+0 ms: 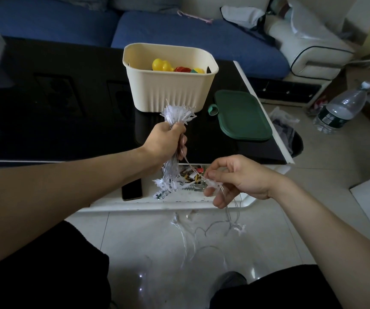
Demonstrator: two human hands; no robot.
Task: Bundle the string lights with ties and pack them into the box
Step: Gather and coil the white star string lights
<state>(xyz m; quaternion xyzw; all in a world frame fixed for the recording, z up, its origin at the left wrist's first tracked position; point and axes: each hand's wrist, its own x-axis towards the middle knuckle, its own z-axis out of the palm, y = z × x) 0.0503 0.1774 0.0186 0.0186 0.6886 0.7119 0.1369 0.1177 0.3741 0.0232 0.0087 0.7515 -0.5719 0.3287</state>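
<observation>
My left hand (165,141) grips a gathered bundle of white string lights (178,114); star-shaped bulbs stick out above the fist and below it. My right hand (230,179) pinches one star bulb and its thin wire, a little lower and to the right. Loose wire with more bulbs (238,227) trails from that hand down onto the floor tiles. The cream ribbed box (170,90) stands on the black table just behind the bundle, with yellow and red toys inside. Its green lid (242,115) lies flat to the right of it.
A black phone (132,189) and small wrappers lie on the white lower shelf of the table (46,97). A water bottle (342,108) stands on the floor at right beside a dark bin. A blue sofa runs behind. My knees frame the floor below.
</observation>
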